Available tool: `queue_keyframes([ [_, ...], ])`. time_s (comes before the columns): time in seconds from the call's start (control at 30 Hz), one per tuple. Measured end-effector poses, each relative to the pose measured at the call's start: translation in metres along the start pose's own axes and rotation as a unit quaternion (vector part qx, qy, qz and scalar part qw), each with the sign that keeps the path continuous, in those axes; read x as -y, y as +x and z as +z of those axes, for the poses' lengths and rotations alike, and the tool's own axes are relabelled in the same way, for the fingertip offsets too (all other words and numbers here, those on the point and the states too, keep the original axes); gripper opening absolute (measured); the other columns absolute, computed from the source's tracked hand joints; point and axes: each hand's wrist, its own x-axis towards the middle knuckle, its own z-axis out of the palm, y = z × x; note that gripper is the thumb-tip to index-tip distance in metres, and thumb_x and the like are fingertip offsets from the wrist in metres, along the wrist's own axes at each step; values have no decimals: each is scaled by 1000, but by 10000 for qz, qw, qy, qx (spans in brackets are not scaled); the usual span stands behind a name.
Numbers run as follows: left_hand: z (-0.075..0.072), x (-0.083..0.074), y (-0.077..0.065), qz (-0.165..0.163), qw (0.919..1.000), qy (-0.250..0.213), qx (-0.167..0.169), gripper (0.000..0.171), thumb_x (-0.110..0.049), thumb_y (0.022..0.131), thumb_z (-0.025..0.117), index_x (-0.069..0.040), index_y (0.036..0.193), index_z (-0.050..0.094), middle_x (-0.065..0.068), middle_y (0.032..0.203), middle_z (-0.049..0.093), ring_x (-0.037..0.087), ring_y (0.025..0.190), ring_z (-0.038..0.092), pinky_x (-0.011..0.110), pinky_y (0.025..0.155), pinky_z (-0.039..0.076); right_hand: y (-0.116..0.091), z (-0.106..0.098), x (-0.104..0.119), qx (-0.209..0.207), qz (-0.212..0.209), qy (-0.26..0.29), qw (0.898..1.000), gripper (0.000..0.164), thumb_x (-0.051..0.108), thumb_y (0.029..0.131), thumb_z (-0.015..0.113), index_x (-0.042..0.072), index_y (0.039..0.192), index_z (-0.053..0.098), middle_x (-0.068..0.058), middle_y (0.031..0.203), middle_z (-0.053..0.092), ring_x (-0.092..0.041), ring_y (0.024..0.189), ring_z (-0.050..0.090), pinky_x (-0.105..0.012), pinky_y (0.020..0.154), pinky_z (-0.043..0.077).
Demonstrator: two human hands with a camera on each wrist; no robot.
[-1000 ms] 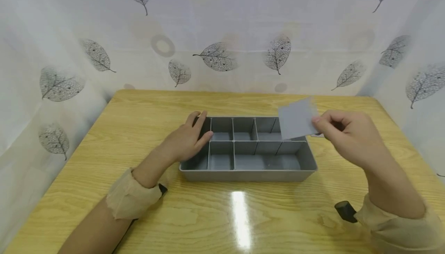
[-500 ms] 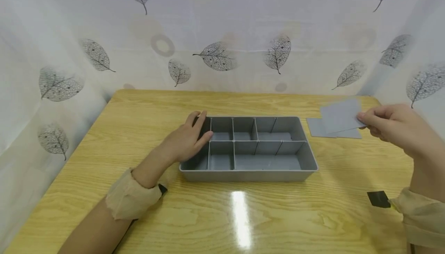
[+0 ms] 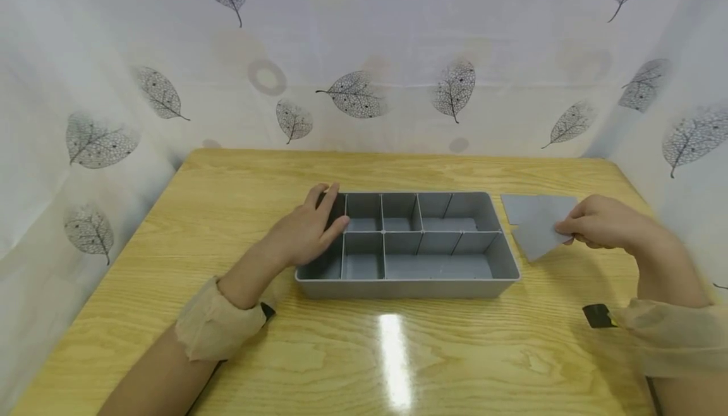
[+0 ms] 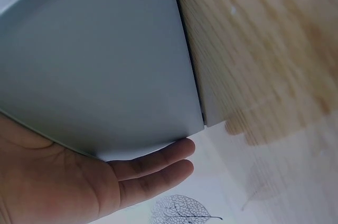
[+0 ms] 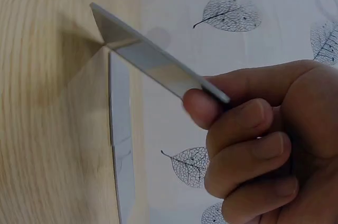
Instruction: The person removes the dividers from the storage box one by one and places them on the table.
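A grey divided box [image 3: 406, 288] stands on the wooden table, its compartments facing up. My left hand [image 3: 301, 231] rests over the box's left end with fingers extended; in the left wrist view, two straight fingers [image 4: 158, 168] lie along the rim, and the thumb is hidden there. To the right of the box, my right hand [image 3: 608, 223] pinches a thin grey square plate [image 3: 534, 232] by one corner between thumb and forefinger. The right wrist view shows this plate [image 5: 150, 55] tilted, its one face shiny. Beneath it, other flat grey plates [image 3: 514, 208] lie on the table, partly covered.
The wooden table [image 3: 284, 353] reaches to a leaf-patterned curtain [image 3: 398, 55] at the back and both sides. Black pieces [image 3: 596, 316] stick out from the tan wrist wraps.
My right hand first carried the plate rightward, away from over the box, then lowered it back leftward over the plates on the table. My left hand has stayed in place.
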Motion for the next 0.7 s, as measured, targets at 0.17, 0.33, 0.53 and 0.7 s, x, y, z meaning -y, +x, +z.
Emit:
queue_keyframes([
  [0.17, -1, 1, 1, -20, 10000, 27, 6, 72, -57, 97, 19, -10, 148, 0, 20, 149, 12, 34, 104, 53, 45, 77, 51, 5, 4, -3, 237, 30, -719, 9971, 39, 31, 92, 53, 11, 58, 58, 5, 46, 37, -9, 42, 28, -28, 44, 32],
  [0.33, -3, 0, 0, -17, 10000, -16, 31, 72, -56, 97, 20, -9, 148, 0, 20, 149, 12, 34, 103, 54, 46, 77, 51, 9, 9, -8, 517, 162, -709, 9960, 40, 31, 93, 53, 13, 57, 58, 5, 48, 42, -10, 43, 27, -25, 42, 27],
  [0.53, -2, 0, 0, 6, 10000, -5, 69, 73, -57, 97, 19, -10, 148, 0, 20, 149, 12, 33, 104, 53, 45, 77, 51, 13, 14, -17, 878, 407, -486, 9941, 41, 31, 93, 52, 12, 57, 57, 5, 49, 45, -9, 44, 27, -23, 43, 23],
  [0.7, -1, 0, 0, -6, 10000, -15, 79, 72, -57, 97, 19, -10, 148, 0, 20, 149, 12, 34, 106, 53, 46, 78, 50, 15, 17, -21, 1020, 554, -171, 9931, 41, 28, 91, 54, 9, 55, 57, 4, 49, 50, -7, 43, 29, -21, 43, 21],
])
